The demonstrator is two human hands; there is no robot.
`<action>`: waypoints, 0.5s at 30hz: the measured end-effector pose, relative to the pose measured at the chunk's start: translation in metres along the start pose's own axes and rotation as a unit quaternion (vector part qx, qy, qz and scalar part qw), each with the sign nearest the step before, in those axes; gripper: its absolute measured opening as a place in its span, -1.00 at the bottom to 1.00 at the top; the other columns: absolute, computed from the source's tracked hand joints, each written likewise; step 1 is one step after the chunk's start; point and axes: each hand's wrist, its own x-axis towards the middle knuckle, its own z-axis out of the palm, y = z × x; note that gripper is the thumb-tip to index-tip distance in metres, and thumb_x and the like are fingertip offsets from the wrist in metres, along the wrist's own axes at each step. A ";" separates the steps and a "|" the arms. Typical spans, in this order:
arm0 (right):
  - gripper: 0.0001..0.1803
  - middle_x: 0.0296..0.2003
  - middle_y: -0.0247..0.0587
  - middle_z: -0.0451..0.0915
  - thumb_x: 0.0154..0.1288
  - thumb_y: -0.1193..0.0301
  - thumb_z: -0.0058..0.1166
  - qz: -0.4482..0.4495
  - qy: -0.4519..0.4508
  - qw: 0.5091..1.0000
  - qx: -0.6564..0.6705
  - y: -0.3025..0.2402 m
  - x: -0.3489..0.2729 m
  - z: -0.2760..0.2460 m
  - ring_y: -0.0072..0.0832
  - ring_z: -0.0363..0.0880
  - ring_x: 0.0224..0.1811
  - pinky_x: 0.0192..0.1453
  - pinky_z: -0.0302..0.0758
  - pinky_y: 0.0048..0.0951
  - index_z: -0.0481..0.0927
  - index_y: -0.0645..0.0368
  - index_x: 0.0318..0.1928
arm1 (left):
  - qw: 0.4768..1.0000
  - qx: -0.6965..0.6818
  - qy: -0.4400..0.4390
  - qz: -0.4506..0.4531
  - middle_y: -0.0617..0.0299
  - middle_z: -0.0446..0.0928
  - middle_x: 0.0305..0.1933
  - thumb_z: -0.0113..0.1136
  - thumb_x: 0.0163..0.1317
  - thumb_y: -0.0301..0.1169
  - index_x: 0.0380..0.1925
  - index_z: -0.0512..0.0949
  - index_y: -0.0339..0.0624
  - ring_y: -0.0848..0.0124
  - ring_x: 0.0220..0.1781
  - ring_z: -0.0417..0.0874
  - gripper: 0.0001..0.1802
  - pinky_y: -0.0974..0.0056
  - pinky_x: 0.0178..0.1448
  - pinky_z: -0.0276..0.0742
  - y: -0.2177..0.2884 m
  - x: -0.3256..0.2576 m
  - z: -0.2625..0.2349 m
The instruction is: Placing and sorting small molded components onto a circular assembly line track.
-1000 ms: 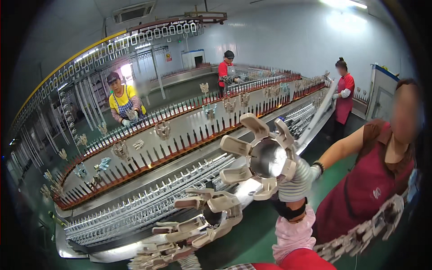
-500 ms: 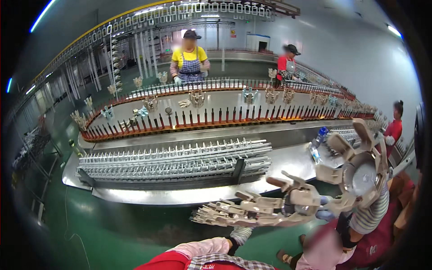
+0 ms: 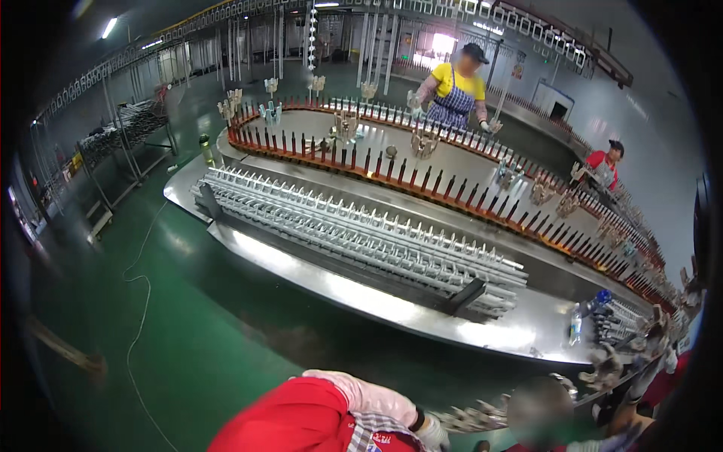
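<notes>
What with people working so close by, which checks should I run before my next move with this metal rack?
1. Gloved hand gripping the metal rack: cannot tell, it sits at the picture's lower edge.
2. Other hand: cannot tell, out of view.
3. Space around the rack: not ok, another person's head is right beside it.
4. Room on the steel table: ok, its front strip is bare.
5. Floor underfoot: not ok, a loose cable trails across it to the left.

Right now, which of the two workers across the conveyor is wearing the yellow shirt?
The person in the yellow shirt, standing at the far middle of the line with a checked apron. The other, the person in red, stands farther right.
</notes>
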 end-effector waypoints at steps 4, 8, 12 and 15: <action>-0.61 0.04 -0.11 0.37 0.28 0.46 -0.22 0.184 -0.117 0.935 0.281 -0.087 -0.056 0.060 -0.38 0.36 0.04 0.19 0.24 -0.42 0.27 0.30 0.11 | 0.925 -0.145 0.044 -0.347 0.18 0.50 -0.13 -0.07 0.12 -0.22 0.00 0.37 -0.04 0.33 -0.15 0.52 -0.59 0.26 -0.08 0.41 0.004 -0.062 -0.057; -0.67 0.00 -0.13 0.40 0.30 0.48 -0.25 0.233 -0.237 0.844 0.422 -0.148 -0.125 0.103 -0.41 0.40 -0.03 0.12 0.27 -0.44 0.34 0.30 0.05 | 0.897 -0.069 0.224 -0.374 0.11 0.43 0.00 -0.08 0.15 -0.18 0.01 0.37 -0.04 0.20 0.04 0.42 -0.58 0.22 0.11 0.29 0.012 -0.185 -0.085; -0.69 -0.07 -0.19 0.46 0.26 0.54 -0.20 0.218 -0.358 0.798 0.434 -0.232 -0.191 0.118 -0.47 0.41 -0.05 0.08 0.29 -0.47 0.41 0.22 0.01 | 0.812 -0.052 0.362 -0.454 0.15 0.41 0.03 -0.09 0.20 -0.17 0.04 0.34 -0.07 0.29 0.09 0.38 -0.58 0.29 0.17 0.22 0.041 -0.335 -0.079; -0.69 -0.10 -0.20 0.48 0.17 0.60 -0.13 0.114 -0.416 0.799 0.419 -0.307 -0.239 0.116 -0.44 0.42 -0.08 0.02 0.31 -0.45 0.44 0.18 -0.04 | 0.724 -0.075 0.461 -0.508 0.14 0.44 -0.01 -0.05 0.19 -0.17 0.03 0.36 -0.07 0.30 0.06 0.40 -0.58 0.30 0.14 0.25 0.076 -0.442 -0.059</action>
